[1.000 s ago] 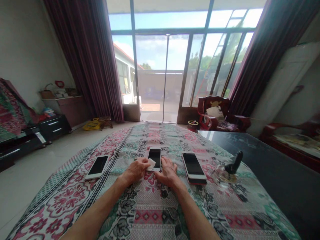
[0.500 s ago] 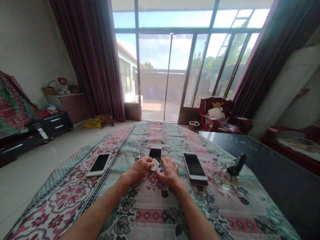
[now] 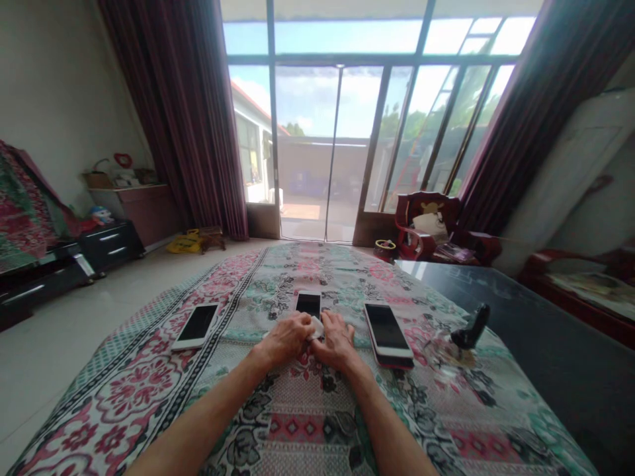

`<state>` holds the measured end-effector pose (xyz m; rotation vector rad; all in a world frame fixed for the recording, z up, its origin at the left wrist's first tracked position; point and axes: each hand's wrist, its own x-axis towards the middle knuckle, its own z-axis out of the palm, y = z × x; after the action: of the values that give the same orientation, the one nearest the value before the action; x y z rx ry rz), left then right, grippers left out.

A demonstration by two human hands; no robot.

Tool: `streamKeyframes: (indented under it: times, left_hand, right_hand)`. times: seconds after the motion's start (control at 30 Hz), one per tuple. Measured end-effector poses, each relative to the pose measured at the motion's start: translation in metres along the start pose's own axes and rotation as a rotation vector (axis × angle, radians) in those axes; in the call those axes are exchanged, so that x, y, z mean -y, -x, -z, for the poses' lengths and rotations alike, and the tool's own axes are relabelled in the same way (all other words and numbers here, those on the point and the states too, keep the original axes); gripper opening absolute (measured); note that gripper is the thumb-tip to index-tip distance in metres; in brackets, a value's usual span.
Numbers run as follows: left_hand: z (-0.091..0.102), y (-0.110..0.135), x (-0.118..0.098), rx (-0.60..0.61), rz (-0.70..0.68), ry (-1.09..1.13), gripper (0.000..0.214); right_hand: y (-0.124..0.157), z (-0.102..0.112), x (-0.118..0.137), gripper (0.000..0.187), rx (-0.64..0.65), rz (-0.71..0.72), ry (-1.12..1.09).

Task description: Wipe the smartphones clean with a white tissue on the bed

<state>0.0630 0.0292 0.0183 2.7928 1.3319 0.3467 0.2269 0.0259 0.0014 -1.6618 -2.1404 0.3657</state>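
Note:
A white smartphone with a dark screen lies flat on the patterned cloth in front of me. My left hand is closed on a small white tissue and presses it to the lower part of that phone, hiding much of the screen. Along the phone's right edge and lower corner, my right hand holds it against the cloth, thumb near the bottom. Another white smartphone lies apart on the left. To the right is a larger white smartphone resting on a dark, red-edged flat item.
The floral cloth covers the surface under the phones. Right of them, a clear glass dish holds an upright black object. Beyond it stands a dark glossy table. A wooden chair is near the glass doors.
My left hand has slid rightward with the tissue across the lower part of the phone, closer to my right hand. My right hand stays in place on the phone.

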Motion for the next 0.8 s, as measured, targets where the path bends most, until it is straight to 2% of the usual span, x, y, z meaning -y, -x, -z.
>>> streamKeyframes:
  times: [0.1,0.4,0.5,0.67,0.8]
  left_hand:
    - [0.001,-0.002,0.0,-0.008,-0.017,0.023,0.018]
    - [0.001,0.02,0.037,-0.115,0.093,0.128,0.03]
    - [-0.001,0.02,0.032,-0.12,0.108,0.106,0.029]
    - [-0.001,0.007,0.007,-0.03,0.023,0.028,0.017]
    - [0.0,0.002,0.008,-0.024,0.022,0.062,0.019]
  right_hand:
    - [0.0,-0.001,-0.001,0.055,0.002,0.011,0.007]
    - [0.002,0.003,0.002,0.057,-0.012,0.017,-0.017]
    - [0.001,0.001,0.002,0.057,-0.026,0.011,-0.007]
    - [-0.002,-0.006,-0.003,0.06,-0.015,0.004,0.008]
    - [-0.001,-0.005,-0.003,0.059,-0.01,0.011,0.012]
